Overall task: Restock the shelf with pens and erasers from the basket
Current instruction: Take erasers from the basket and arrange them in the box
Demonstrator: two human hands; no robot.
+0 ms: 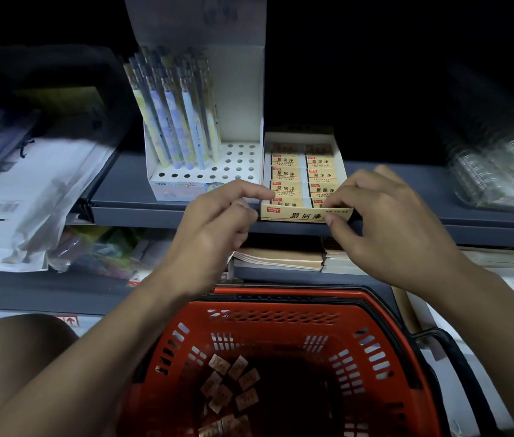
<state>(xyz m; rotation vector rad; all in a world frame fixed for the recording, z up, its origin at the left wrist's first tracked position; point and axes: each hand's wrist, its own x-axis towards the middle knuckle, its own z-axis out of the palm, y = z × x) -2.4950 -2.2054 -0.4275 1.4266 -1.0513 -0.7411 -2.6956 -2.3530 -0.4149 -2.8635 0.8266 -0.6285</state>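
A tan eraser box (304, 213) sits at the front edge of the grey shelf (129, 197), filled with two rows of wrapped erasers (285, 175). My left hand (214, 225) pinches the box's left front corner. My right hand (388, 228) pinches its right front corner between thumb and fingers. Left of the box stands a white pen display (205, 175) with several pastel pens (177, 121) in its holes. Below me is the red basket (281, 320) with several loose erasers (227, 389) on its floor.
White plastic packets (25, 197) lie on the shelf to the left. Clear-wrapped spiral items (501, 171) lie at the right. Brown notebooks (281, 257) are stacked on the lower shelf just under the eraser box. The basket's black handle (448, 348) sticks out right.
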